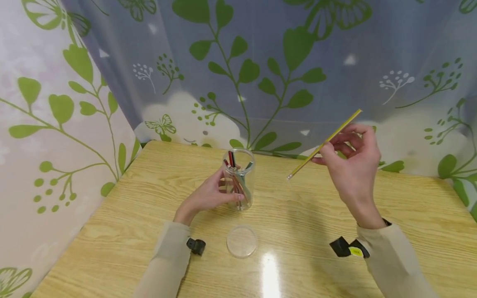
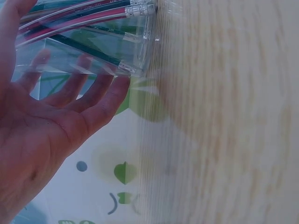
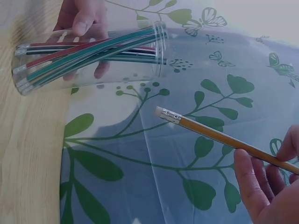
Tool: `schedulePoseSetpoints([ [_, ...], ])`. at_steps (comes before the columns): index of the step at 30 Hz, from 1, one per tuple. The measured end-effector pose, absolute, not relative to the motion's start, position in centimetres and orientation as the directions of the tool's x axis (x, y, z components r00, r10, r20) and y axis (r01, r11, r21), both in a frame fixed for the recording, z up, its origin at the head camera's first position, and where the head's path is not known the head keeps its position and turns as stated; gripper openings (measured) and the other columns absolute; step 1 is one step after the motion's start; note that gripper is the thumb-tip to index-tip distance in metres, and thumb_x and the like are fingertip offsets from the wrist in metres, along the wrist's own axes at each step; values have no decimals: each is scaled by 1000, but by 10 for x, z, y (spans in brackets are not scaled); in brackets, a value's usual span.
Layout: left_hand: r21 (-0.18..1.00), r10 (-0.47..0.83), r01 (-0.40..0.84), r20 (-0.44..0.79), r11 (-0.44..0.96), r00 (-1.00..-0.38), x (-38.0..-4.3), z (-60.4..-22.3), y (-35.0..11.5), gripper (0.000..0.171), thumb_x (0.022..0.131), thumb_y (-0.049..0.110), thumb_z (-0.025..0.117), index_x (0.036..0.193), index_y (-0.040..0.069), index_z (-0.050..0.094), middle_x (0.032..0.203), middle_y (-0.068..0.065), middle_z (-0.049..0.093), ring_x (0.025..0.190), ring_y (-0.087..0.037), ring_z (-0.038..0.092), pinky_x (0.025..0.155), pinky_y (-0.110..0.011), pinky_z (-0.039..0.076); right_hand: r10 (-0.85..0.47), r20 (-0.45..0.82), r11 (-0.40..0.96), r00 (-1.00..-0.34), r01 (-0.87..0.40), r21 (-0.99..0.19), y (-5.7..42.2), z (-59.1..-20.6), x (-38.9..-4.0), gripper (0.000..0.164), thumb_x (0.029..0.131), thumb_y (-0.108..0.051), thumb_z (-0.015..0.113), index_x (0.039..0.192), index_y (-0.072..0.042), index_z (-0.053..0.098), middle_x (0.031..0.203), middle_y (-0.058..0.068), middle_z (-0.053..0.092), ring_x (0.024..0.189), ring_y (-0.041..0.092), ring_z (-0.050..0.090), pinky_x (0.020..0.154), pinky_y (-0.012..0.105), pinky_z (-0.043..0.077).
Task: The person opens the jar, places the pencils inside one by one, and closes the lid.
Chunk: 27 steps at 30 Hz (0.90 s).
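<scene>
A clear plastic jar (image 1: 249, 194) stands upright and uncapped on the wooden table, with several red, green and dark pencils (image 3: 88, 53) leaning inside, eraser ends down. My left hand (image 1: 210, 191) holds the jar round its side, thumb across the front. Up to the right, my right hand (image 1: 355, 159) pinches a yellow pencil (image 1: 323, 145) between thumb and fingers, above the table. The pencil slants, its white eraser end pointing down and left toward the jar; the right wrist view shows its metal ferrule. A round clear lid (image 1: 242, 241) lies flat in front of the jar.
The wooden table (image 1: 149, 215) runs back to a curtain (image 1: 261, 95) printed with green leaves and butterflies. A similar patterned cloth (image 1: 67, 136) hangs along the left side. Black wrist straps (image 1: 196, 246) sit at both sleeves.
</scene>
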<state>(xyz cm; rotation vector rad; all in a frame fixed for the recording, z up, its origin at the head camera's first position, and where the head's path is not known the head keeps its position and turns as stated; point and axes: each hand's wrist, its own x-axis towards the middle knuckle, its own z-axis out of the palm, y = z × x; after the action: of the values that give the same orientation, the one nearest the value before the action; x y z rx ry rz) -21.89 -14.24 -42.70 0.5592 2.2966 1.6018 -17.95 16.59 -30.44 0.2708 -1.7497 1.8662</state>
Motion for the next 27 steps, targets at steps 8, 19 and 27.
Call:
schedulePoseSetpoints([
  [8, 938, 472, 154, -12, 311, -882, -220, -427, -142, 82, 87, 26, 83, 156, 26, 37, 135, -6, 59, 127, -30, 57, 107, -46, 54, 292, 524, -85, -800, -567, -819, 159, -298, -184, 33, 82, 16, 52, 104, -9, 51, 83, 10, 60, 64, 22, 65, 58, 36, 64],
  [19, 944, 475, 147, -12, 296, -880, -221, -429, -143, 80, 87, 24, 83, 154, 29, 39, 133, -6, 59, 125, -29, 58, 106, -45, 54, 315, 547, -144, -775, -609, -780, 143, -288, -191, 46, 82, 15, 52, 119, -10, 48, 81, 8, 55, 62, 21, 66, 55, 34, 63],
  [27, 943, 476, 150, -10, 296, -879, -221, -429, -143, 82, 87, 24, 83, 155, 26, 38, 134, -6, 59, 127, -29, 58, 107, -46, 54, 340, 518, -178, -785, -595, -784, 133, -279, -195, 64, 83, 16, 56, 136, -17, 42, 82, 7, 58, 63, 21, 64, 56, 34, 63],
])
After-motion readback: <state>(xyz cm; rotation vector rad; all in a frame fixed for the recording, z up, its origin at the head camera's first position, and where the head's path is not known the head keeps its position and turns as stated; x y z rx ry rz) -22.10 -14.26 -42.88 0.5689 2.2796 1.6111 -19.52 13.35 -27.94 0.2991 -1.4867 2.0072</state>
